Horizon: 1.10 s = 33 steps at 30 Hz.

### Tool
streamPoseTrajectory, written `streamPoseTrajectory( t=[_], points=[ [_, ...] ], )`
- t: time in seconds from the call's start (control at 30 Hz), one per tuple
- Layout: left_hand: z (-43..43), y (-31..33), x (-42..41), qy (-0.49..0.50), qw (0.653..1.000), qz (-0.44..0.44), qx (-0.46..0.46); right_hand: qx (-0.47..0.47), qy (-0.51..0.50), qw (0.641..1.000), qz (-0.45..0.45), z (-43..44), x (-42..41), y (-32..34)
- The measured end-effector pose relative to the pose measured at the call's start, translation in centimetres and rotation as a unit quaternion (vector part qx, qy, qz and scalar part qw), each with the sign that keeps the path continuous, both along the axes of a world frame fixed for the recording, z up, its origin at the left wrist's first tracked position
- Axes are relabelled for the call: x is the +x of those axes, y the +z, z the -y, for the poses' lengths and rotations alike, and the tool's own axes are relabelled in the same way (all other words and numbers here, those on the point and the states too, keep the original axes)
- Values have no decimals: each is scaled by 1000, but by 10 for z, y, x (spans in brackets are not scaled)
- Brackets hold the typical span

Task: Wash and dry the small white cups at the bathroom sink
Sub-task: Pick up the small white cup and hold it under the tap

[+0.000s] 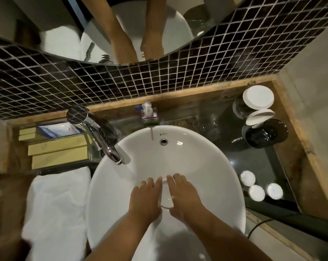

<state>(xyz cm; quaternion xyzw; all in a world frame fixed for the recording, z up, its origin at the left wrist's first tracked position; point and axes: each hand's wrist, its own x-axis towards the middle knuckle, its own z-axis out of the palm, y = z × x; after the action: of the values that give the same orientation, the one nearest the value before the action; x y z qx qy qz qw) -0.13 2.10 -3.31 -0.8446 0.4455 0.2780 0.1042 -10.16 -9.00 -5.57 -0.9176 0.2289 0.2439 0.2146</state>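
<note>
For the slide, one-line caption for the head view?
Both hands, left hand and right hand, cradle a small white cup in the sink; three cups wait on the right counter.

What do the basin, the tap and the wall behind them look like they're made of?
Basin: probably glazed white ceramic; smooth, with bright glossy highlights.
Tap: looks like chrome-plated metal; mirror-bright, reflecting the tiles in its round top.
Wall: small dark square mosaic tiles, glass or glazed stone by their sheen, with pale grout lines.

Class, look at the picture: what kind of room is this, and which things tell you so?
Likely a bathroom: a round white basin with a tap, a mirror above dark mosaic tiles.
</note>
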Motion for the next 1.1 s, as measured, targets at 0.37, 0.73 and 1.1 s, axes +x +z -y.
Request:
streamPoseTrajectory(
  t=[0.37, 0.73, 1.1],
  points=[
    [-18, 75, 19, 12, 999, 44, -25, 24, -25, 999, 35, 34, 16, 104],
    [-19, 162, 22, 38, 995, 90, -28, -134, 171, 972, 92, 33, 39, 231],
    [-29, 173, 9, 42, 995, 85, -27, -218, 276, 929, 113, 24, 37, 265]
  ],
)
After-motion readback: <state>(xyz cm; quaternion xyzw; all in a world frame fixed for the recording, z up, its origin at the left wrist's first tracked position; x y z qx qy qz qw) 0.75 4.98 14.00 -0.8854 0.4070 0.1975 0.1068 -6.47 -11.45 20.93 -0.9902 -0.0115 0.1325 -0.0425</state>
